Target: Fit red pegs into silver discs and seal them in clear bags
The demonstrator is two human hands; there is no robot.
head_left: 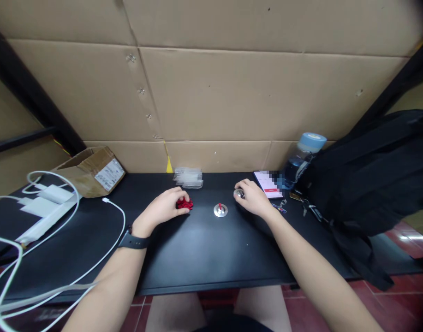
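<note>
My left hand (169, 206) rests on the black table with its fingers curled around a small bundle of red pieces (186, 204); their exact kind is too small to tell. My right hand (252, 196) has its fingertips closed on a small round silver metal piece (239, 194), part of which the fingers hide. Between the two hands a flat silver metal disc (219, 212) lies on the table. A short red piece (220, 206) sits at the centre of that disc.
Clear plastic packets (188, 177) lie behind my left hand. To the right are a phone (268, 183), keys (304, 207), a blue-capped bottle (296, 163) and a black backpack (380, 170). A cardboard box (90, 170), power strip (50, 219) and white cables (123, 214) occupy the left.
</note>
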